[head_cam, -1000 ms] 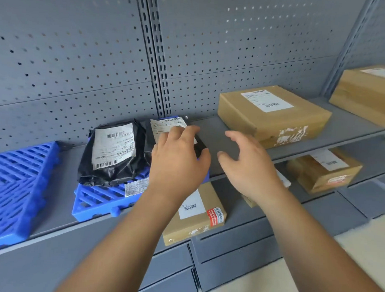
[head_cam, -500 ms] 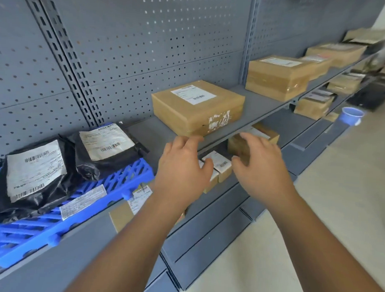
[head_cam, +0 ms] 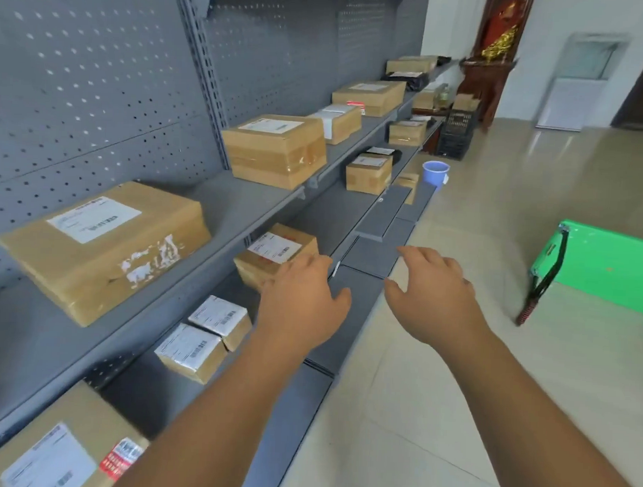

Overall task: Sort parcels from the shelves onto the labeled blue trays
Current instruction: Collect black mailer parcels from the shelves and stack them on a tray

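Observation:
My left hand and my right hand float empty with relaxed fingers in front of the lower shelf. Just beyond my left hand lies a brown labelled box on the lower shelf. Two small white-labelled boxes sit to its left. A large flat cardboard box rests on the upper grey shelf, with a taller taped box farther along. No blue tray is in view.
Several more cardboard parcels line both shelves into the distance. Another labelled box is at the bottom left. On the tiled floor stand a blue bucket, a black crate and a green box.
The view has swung right along the shelves; the blue tray with the black bags has left the view. Both hands stay empty and now hover lower, by the lower shelf.

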### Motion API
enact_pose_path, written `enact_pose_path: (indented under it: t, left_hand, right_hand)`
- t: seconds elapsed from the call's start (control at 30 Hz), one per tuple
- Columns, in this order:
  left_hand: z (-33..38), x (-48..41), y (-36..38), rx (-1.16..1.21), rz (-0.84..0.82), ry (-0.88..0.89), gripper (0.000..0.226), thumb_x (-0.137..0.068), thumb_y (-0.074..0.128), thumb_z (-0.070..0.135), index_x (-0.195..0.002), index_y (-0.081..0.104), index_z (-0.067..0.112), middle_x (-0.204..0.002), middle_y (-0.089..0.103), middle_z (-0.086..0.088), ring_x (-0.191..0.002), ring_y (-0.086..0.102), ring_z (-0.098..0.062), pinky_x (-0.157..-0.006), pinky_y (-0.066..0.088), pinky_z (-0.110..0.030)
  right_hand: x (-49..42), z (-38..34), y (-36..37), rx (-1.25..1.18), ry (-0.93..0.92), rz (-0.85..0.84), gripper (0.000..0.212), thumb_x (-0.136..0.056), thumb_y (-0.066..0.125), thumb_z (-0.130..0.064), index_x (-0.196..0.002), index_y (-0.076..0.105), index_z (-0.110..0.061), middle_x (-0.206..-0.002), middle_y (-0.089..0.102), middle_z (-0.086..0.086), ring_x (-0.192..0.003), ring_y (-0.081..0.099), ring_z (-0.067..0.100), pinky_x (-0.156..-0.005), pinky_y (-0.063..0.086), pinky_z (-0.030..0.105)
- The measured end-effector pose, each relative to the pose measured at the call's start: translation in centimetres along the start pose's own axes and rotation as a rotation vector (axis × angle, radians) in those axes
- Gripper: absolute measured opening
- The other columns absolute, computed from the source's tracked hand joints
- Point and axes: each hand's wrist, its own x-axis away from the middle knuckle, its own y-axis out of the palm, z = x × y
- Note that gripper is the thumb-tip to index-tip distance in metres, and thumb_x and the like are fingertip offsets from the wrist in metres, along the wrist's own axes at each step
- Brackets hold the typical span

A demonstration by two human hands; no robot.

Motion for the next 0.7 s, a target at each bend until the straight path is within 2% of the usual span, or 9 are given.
enact_pose_path:
  t: [0.13, 0.2, 0.47, 0.7]
  left_hand:
    - [6.4, -4.2, 3.4, 0.016, -0.079, 0.066, 0.057, -0.093, 0.055, 0.056, -0.142, 0.049, 0.029, -0.142, 0.052, 0.004, -0.131, 0.047, -0.024, -0.102, 0.044, -0.045]
    - [9.4, -5.9, 5.1, 0.021, -0.109, 0.098, 0.058, -0.092, 0.055, 0.056, -0.143, 0.049, 0.029, -0.144, 0.051, 0.002, -0.132, 0.047, -0.025, -0.105, 0.043, -0.047]
    - [16.7, -12.3, 10.7, -0.031, -0.227, 0.191, 0.058, -0.094, 0.053, 0.055, -0.146, 0.048, 0.028, -0.146, 0.050, 0.001, -0.133, 0.045, -0.027, -0.105, 0.040, -0.046]
    - [18.7, -20.5, 14.7, -0.030, -0.289, 0.247, 0.056, -0.095, 0.052, 0.054, -0.144, 0.048, 0.027, -0.142, 0.052, 0.001, -0.131, 0.047, -0.027, -0.103, 0.042, -0.045]
  right_hand:
    - [-2.9, 6.5, -1.6, 0.016, 0.061, -0.051, 0.055, -0.099, 0.047, -0.044, -0.152, 0.036, -0.030, -0.153, 0.043, -0.003, -0.138, 0.037, 0.030, -0.106, 0.036, 0.048]
    - [-4.2, 9.4, -2.1, 0.038, 0.080, -0.065, 0.055, -0.099, 0.047, -0.045, -0.150, 0.038, -0.030, -0.152, 0.045, -0.003, -0.137, 0.039, 0.030, -0.107, 0.036, 0.049]
    - [-9.6, 18.0, -2.9, 0.097, 0.207, -0.120, 0.056, -0.098, 0.047, -0.044, -0.151, 0.038, -0.028, -0.151, 0.046, 0.000, -0.135, 0.041, 0.032, -0.106, 0.037, 0.050]
    - [-17.0, 21.4, -1.6, 0.119, 0.296, -0.144, 0.053, -0.098, 0.047, -0.044, -0.148, 0.040, -0.026, -0.148, 0.047, 0.001, -0.133, 0.041, 0.032, -0.104, 0.037, 0.049]
